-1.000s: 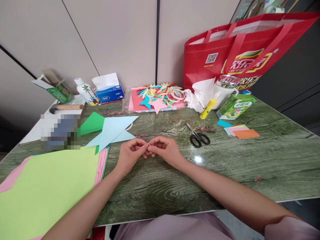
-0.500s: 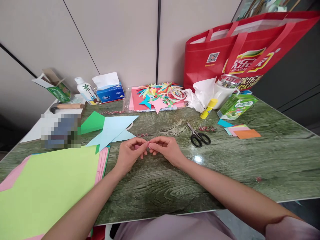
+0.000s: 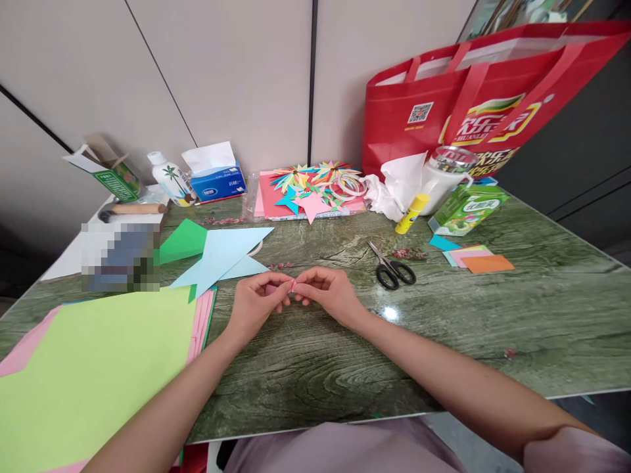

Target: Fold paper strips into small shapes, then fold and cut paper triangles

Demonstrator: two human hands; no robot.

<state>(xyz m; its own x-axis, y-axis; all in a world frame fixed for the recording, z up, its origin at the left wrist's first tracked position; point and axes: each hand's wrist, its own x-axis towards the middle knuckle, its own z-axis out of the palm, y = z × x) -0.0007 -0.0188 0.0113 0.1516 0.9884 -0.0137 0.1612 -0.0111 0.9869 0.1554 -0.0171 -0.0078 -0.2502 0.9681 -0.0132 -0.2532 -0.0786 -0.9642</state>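
Observation:
Between my two hands is a small folded piece of pink paper, mostly covered by fingers. My left hand pinches it between thumb and forefinger, and a bit of pink shows inside the curled fingers. My right hand grips the other end with its thumb and forefinger, the two thumb tips almost meeting. Both hands are just above the green wood-patterned table. To the right of my right hand lie black-handled scissors. Light blue paper shapes lie just beyond my left hand.
Large green and pink sheets cover the left front. Small coloured paper pieces lie right. Along the back stand a tissue box, a bottle, folded paper stars, a glue stick, a white mug and a red bag.
The fingertips have shifted very slightly, and a little more of the pink fold shows between them. Everything else stays in place.

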